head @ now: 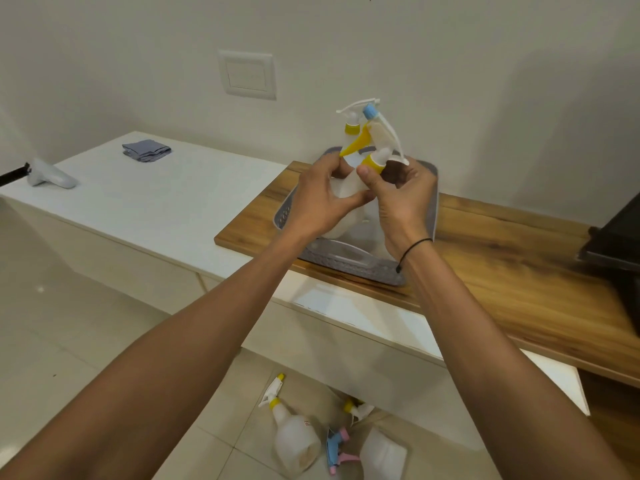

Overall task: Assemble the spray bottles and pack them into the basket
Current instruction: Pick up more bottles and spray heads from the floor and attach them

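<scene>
My left hand (320, 199) grips the neck and shoulder of a translucent white bottle (348, 188) above the grey basket (349, 263). My right hand (401, 199) pinches the yellow collar of a spray head (375, 147) with a blue nozzle tip and yellow trigger, sitting at the bottle's mouth. Behind it, another bottle with a yellow collar and white sprayer (353, 121) stands in the basket. On the floor lie an assembled bottle (294, 434), a blue and pink spray head (337, 448), a headless bottle (382, 455) and a yellow-collared spray head (358, 408).
The basket stands on a wooden board (502, 268) laid over a white counter (156, 202). A folded grey cloth (147, 150) and a pale grey object (52, 176) lie on the counter at the left. A dark object (616, 237) sits at the right edge.
</scene>
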